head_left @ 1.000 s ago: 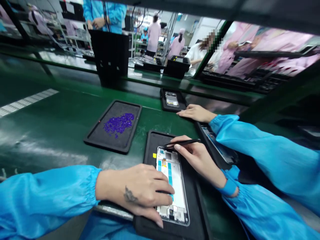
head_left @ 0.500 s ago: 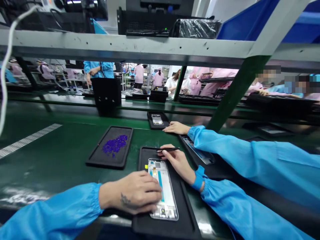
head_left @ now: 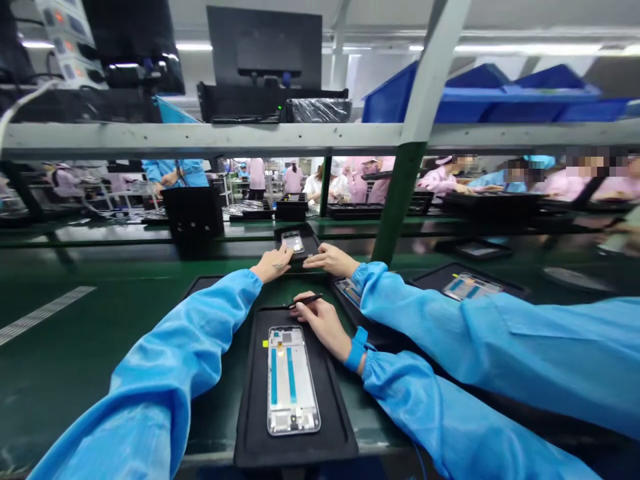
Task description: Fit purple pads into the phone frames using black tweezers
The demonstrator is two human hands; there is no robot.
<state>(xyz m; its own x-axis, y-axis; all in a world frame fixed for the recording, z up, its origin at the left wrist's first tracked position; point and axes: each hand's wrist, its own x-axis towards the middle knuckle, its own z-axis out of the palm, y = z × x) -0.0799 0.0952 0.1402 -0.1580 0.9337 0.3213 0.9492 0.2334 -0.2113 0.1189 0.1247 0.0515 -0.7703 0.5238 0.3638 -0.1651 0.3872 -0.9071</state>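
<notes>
My left hand reaches far forward, fingers stretched out over the near left edge of a small black tray. Its fingertips lie at a silvery phone frame in that tray; whether they touch it, I cannot tell. My right hand, with a blue wrist strap, holds dark tweezers above the far right edge of a nearer black tray. In this tray lies a phone frame with two blue strips and a yellow tab at its upper left.
A co-worker's hand is at the small tray's right side, its blue sleeve crossing above my right arm. My left sleeve mostly covers another black tray. More phone frames lie to the right. A green post stands ahead.
My left hand has left the near phone frame and moved forward to the far tray. My right hand keeps the tweezers beside the near tray. The view has tilted up and turned right.
</notes>
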